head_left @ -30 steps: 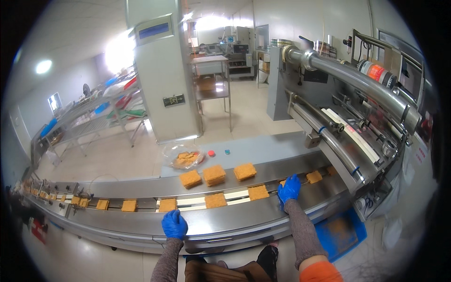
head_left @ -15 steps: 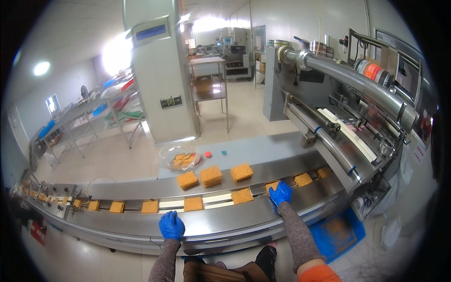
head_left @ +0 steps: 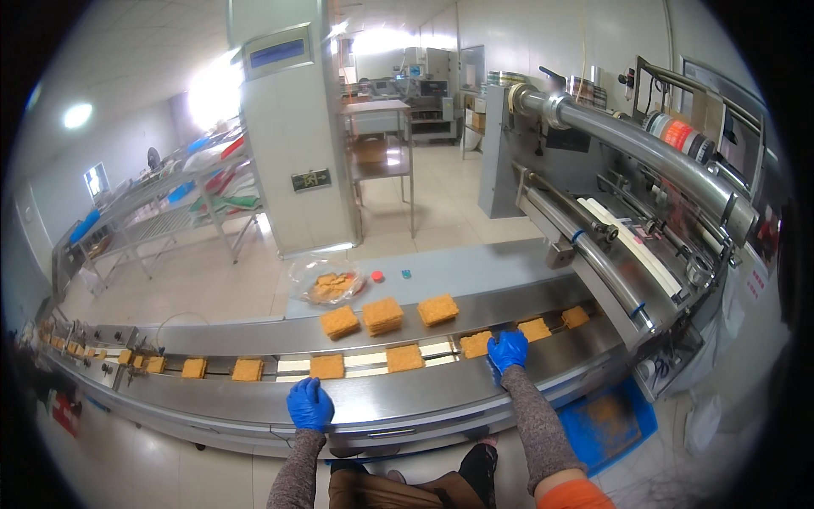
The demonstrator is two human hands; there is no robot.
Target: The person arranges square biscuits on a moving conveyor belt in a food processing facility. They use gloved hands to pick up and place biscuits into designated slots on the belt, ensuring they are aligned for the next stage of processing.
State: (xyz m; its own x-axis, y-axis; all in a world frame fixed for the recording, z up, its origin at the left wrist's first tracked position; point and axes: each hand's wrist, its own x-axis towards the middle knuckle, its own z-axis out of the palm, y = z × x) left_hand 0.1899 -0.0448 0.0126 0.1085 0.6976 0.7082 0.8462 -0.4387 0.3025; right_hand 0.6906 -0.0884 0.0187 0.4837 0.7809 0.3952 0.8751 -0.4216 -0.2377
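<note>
My left hand (head_left: 310,405), in a blue glove, lies on the front steel edge of the conveyor with its fingers curled in and nothing visible in them. Farther right, my right hand (head_left: 508,351), also gloved in blue, is at the conveyor lane, its thumb apart from the fingers. It sits between one stack of square orange-brown biscuits (head_left: 476,344) on its left and another stack (head_left: 534,329) on its right. Whether its fingertips touch either stack, I cannot tell. More stacks, such as the biscuits (head_left: 404,358) and the biscuits (head_left: 327,366), lie spaced along the lane.
Behind the lane, three loose biscuit stacks (head_left: 382,316) stand on the steel ledge. A clear bag of broken biscuits (head_left: 332,287) and a red cap (head_left: 377,276) lie beyond. Machine rollers (head_left: 585,237) overhang the right end. A blue tray (head_left: 606,424) is below, lower right.
Biscuit stacks have shifted along the lane, apparently rightward. My right hand stays in nearly the same place, now between two stacks instead of over one. My left hand has hardly moved.
</note>
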